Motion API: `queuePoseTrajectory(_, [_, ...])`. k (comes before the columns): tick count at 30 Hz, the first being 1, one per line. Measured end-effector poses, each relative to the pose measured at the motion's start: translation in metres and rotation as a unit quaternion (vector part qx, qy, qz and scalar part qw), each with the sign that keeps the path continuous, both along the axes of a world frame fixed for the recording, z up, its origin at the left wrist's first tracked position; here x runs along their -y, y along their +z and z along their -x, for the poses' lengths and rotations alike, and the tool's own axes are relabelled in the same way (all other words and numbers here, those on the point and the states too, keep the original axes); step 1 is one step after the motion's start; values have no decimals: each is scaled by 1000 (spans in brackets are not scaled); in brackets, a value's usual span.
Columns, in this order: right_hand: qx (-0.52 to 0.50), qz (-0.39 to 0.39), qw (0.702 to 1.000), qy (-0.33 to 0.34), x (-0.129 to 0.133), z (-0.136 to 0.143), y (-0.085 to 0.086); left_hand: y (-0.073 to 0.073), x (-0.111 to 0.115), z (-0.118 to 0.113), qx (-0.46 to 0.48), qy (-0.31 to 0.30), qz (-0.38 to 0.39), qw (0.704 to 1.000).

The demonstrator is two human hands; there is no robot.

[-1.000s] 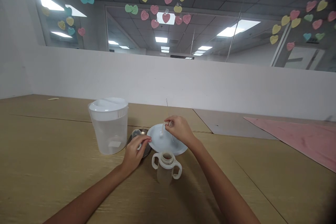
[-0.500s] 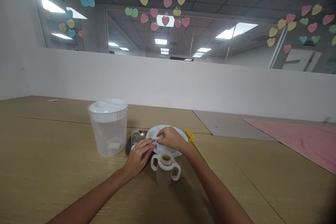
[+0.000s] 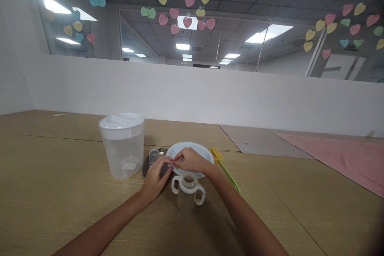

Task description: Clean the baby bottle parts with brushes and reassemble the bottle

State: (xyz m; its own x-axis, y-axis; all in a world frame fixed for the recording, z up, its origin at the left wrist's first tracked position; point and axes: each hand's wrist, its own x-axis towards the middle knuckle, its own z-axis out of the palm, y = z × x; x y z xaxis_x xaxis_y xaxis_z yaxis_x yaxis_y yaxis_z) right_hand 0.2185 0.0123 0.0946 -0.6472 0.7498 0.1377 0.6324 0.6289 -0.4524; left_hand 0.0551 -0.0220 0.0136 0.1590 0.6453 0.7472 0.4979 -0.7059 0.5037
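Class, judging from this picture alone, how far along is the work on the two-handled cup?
Done: the two-handled cup stands open with no lid on it. In hand: the left hand and right hand meet over the white plate, pinching something too small to identify. Left: the yellow brush lies untouched; the lidded pitcher stands aside.

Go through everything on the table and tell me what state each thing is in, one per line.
Clear pitcher: upright, white lid on.
Two-handled bottle: upright, top open, no cap.
White plate: flat on the table.
Small clear cap: upright on the metal dish.
Yellow brush: lying flat.
Left hand and right hand: fingers meeting at the plate's edge.
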Motion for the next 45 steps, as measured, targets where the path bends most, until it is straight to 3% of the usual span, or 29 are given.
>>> queuePoseTrajectory(5, [-4,44,999,30,1,-2,-1,-2,-3,0,8,18,54,998])
queuePoseTrajectory(13, [-18,77,994,69,-1,-5,5,-1,-4,0,-18,6,64,998])
queuePoseTrajectory(19, [-7,100,993,69,-3,-10,8,3,-2,-1,-44,-36,65,996])
queuePoseTrajectory(29, [-50,71,992,92,-6,-13,12,4,-2,-1,-42,-40,78,995])
queuePoseTrajectory(35, [-104,-3,994,43,-8,-14,14,2,-5,1,-27,-45,73,996])
queuePoseTrajectory(45, [-294,-49,954,37,6,-6,30,-2,-8,2,-21,-38,64,997])
